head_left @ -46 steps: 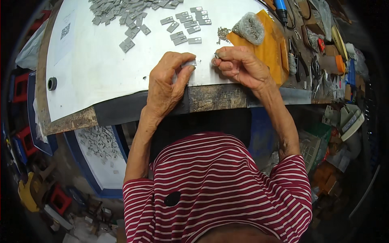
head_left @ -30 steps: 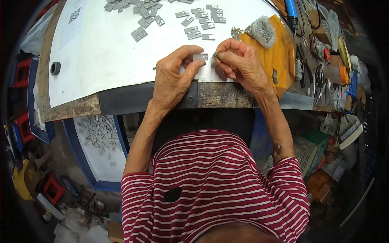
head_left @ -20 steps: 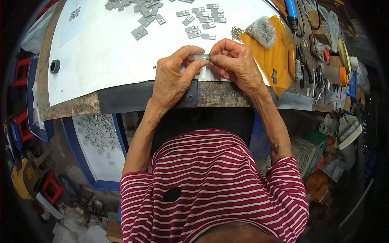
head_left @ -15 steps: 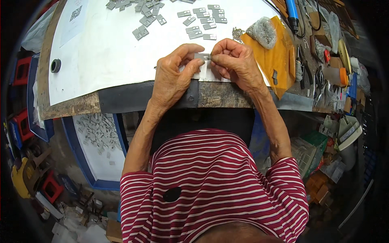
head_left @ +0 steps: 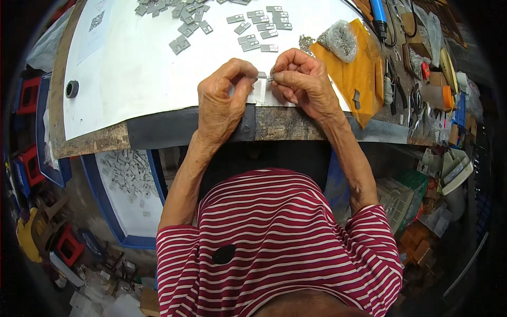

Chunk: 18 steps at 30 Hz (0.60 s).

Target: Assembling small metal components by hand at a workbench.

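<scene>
My left hand [head_left: 224, 100] and my right hand [head_left: 301, 82] meet over the near edge of a white sheet [head_left: 137, 68] on the workbench. Between their fingertips they pinch a small grey metal piece [head_left: 262, 75]. The left thumb and forefinger hold its left end, and the right fingers close on its right end. Further back on the sheet lie several flat grey metal plates [head_left: 259, 29], some in short rows, some in a loose pile [head_left: 174, 16].
A yellow envelope [head_left: 359, 74] with a clear bag of small parts [head_left: 342, 38] lies right of my hands. Tools and clutter [head_left: 422, 68] crowd the bench's right end. A black ring [head_left: 72, 89] sits at the left. A blue-rimmed tray of grey plates [head_left: 129, 179] stands on the floor.
My hands have come together from slightly apart and now both pinch the small piece. The view has shifted a little, so the bench sits lower in the picture.
</scene>
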### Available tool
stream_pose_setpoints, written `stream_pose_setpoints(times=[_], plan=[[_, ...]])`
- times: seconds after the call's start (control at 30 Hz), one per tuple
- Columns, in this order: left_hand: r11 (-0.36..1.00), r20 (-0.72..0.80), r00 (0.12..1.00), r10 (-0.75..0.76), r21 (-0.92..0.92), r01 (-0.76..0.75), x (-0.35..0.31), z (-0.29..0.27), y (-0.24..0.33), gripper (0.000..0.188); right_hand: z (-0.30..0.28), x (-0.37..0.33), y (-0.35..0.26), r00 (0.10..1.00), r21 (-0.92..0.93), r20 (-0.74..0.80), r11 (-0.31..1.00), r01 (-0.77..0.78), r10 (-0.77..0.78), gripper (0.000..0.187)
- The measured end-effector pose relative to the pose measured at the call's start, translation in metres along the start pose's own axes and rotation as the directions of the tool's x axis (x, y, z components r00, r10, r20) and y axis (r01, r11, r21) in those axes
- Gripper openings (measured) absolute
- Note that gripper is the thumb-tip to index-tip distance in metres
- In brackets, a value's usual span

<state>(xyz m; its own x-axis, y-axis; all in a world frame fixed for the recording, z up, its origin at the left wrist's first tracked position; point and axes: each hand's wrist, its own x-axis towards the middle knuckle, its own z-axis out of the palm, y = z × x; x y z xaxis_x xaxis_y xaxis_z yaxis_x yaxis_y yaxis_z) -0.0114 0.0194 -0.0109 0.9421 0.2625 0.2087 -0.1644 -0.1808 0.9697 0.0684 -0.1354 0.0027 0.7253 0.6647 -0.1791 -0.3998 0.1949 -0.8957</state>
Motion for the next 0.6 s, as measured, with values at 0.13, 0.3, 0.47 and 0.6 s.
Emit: stream_pose_setpoints(times=[0.13, 0.3, 0.47, 0.6], plan=[[0.987, -0.027, 0.991, 0.129, 0.096, -0.126, -0.0002, -0.0002, -0.0018, 0.009, 0.0035, 0.0001, 0.0012, 0.999, -0.007, -0.040, 0.999, 0.036, -0.036, 0.008], [0.954, -0.039, 0.966, 0.257, 0.172, -0.247, -0.0029, 0.0008, -0.0022, 0.013, 0.0080, 0.0009, 0.0038, 0.996, -0.044, -0.090, 0.999, 0.021, -0.025, 0.011], [0.930, -0.047, 0.943, 0.328, 0.193, -0.314, -0.0041, 0.0010, -0.0063, 0.018, 0.0098, 0.0006, -0.0021, 0.998, -0.070, -0.055, 0.997, -0.023, 0.019, 0.011], [0.911, -0.022, 0.929, 0.371, 0.201, -0.359, -0.0037, 0.0003, -0.0051, 0.020, 0.0077, 0.0011, -0.0061, 0.996, -0.011, -0.017, 0.996, -0.090, 0.090, 0.013]])
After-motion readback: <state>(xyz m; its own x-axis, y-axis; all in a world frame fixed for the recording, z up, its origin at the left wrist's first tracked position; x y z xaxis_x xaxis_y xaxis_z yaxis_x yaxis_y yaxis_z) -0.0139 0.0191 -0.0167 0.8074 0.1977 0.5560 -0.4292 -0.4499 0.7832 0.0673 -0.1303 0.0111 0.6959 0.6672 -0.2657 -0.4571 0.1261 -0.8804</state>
